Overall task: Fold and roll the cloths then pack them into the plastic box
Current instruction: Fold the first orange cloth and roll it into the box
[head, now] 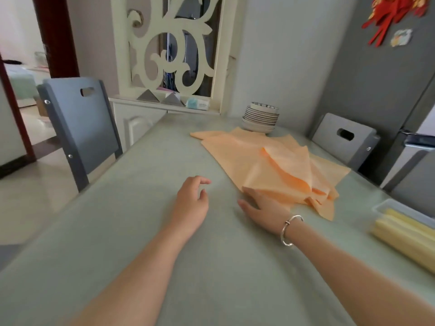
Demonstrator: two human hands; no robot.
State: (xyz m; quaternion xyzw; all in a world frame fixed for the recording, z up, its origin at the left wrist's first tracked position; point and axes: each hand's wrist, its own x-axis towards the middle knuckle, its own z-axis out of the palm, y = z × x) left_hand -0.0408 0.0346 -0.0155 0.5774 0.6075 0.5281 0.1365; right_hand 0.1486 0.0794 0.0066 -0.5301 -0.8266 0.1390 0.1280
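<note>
A loose pile of orange cloths (263, 158) lies spread on the grey-green table (164, 231), partly rumpled at its near end. My right hand (261, 205), with a silver bracelet on the wrist, lies flat at the pile's near corner; its fingertips touch the cloth's edge. My left hand (191, 201) hovers over the bare table to the left of the pile, fingers loosely curled and holding nothing. At the right edge stands a clear plastic box (386, 208) with yellow rolled cloths (404, 238) inside.
A stack of white plates and bowls (260, 118) stands behind the cloths near the wall. Grey chairs stand at the left (77, 123) and the right (343, 140) of the table. A grey fridge (400, 102) is at the far right.
</note>
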